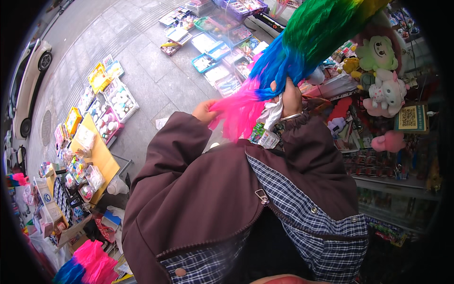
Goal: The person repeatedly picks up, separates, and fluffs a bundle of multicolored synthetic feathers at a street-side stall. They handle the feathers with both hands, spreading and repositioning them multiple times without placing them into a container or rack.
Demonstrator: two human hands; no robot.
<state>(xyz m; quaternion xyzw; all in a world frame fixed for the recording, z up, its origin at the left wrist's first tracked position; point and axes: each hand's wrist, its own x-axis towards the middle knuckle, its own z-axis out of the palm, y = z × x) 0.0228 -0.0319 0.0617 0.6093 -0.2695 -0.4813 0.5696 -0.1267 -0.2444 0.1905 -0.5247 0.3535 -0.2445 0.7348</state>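
A long rainbow-dyed cloth [301,42], thin and gathered, hangs in front of me. It runs from yellow and green at the upper right through blue to a pink end [236,110]. My left hand [204,111] pinches the edge of that pink end. On the other side, my right hand [292,98] is closed around the bunched blue part. A crumpled white piece [273,113], fabric or plastic, hangs below my right hand. Under the pink end, small printed packets [266,138] show in part.
Plush toys [385,85] and a card with a printed code [411,118] hang at the right. Trays of small goods [205,62] cover the paving ahead. Bottles in baskets [120,101] and a yellow board table [106,151] stand left. Another pink-and-blue cloth [94,261] lies lower left.
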